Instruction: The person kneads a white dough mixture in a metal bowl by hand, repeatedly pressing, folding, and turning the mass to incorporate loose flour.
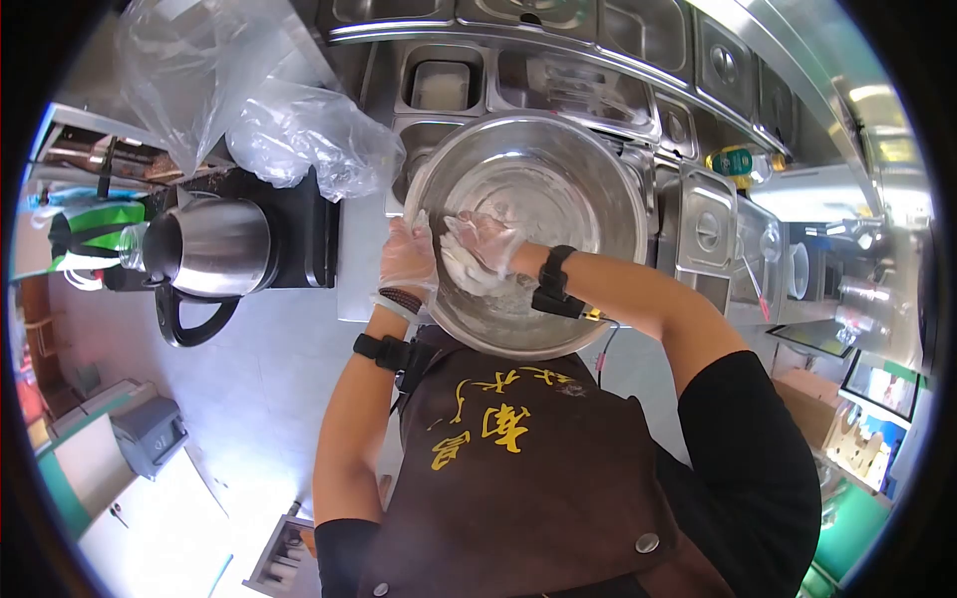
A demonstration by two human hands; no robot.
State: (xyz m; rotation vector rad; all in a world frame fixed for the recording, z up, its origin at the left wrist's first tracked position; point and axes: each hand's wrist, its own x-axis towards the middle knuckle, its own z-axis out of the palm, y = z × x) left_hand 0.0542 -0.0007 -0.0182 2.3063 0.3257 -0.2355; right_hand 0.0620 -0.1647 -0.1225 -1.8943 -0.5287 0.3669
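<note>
A large steel bowl (608, 199) sits on the counter in front of my apron, with a whitish film on its inner surface. My left hand (408, 257), in a clear plastic glove, is closed on the bowl's left rim. Inside the bowl, my right hand (485, 242), also gloved, presses on a soft white mass (469, 274) near the left wall. Its fingers are bent around the mass and partly hidden by the loose glove. Both wrists wear black straps.
Left of the bowl stand a steel kettle (224, 247) and crumpled clear plastic bags (309, 140). Steel trays and lids (573, 90) line the back. At the right are a lidded container (706, 229) and a yellow-capped bottle (738, 162).
</note>
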